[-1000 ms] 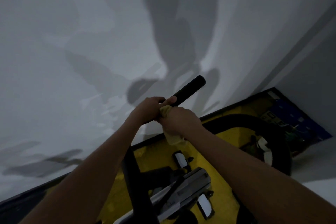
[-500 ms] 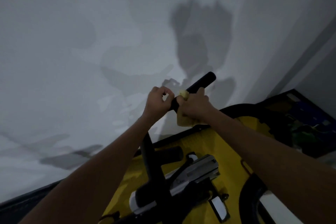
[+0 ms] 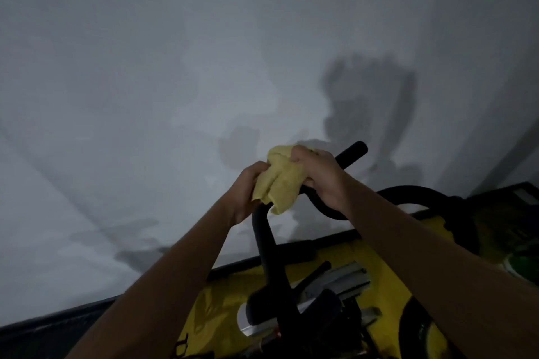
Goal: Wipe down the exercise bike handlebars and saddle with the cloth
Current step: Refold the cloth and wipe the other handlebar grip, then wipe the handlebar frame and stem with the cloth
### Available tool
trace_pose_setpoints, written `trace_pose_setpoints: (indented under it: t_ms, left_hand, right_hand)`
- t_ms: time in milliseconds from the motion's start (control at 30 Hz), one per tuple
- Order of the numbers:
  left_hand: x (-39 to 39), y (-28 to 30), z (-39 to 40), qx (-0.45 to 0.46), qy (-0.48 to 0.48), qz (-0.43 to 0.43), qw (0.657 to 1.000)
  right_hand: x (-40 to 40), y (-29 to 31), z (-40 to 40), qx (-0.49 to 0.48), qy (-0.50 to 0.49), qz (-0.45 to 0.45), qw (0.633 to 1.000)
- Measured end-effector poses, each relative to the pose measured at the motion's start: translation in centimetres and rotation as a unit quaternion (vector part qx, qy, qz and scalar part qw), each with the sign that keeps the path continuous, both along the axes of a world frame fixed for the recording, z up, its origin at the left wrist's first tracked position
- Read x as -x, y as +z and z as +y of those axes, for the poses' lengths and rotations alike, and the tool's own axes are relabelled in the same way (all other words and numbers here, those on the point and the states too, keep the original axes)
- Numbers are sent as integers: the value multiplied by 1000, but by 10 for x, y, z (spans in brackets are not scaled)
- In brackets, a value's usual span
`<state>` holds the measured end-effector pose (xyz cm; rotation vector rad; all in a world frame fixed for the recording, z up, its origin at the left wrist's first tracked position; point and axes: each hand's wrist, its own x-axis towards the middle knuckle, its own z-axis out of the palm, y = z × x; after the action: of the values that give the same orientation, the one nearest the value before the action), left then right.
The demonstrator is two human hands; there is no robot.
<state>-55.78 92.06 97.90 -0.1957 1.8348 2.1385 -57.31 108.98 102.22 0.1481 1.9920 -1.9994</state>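
Both hands bunching yellow cloth (image 3: 277,178) over handlebar (image 3: 348,154): left hand (image 3: 248,192) gripping near fold, right hand (image 3: 318,175) pinching far edge. Dim, probably regripping. Best spread flat, wrap snugly.

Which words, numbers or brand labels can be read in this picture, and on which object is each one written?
None can be read.
The yellow cloth and the black handlebar show no print.
The dark board at the far right has pale patches, too blurred and dim to read.
The bike frame below shows no legible label.
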Motion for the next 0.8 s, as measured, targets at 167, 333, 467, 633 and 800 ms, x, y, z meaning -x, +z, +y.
trace_pose_setpoints:
  t_ms: [167, 333, 467, 633, 800]
  left_hand:
    - [-35, -10, -20, 63, 90, 7, 994]
    - [-70, -12, -22, 144, 202, 15, 969]
    - [-95, -16, -19, 154, 251, 17, 956]
    - [-128, -13, -9, 86, 250, -11, 964]
    - [-145, -19, -6, 253, 174, -38, 951]
  right_hand:
    - [-13, -13, -1, -18, 59, -43, 997]
    - [-27, -23, -11, -69, 94, -63, 991]
    - [-34, -31, -11, -103, 101, -43, 989]
    - [-52, -28, -4, -143, 127, -22, 981]
    - [-75, -29, 14, -292, 151, 115, 937]
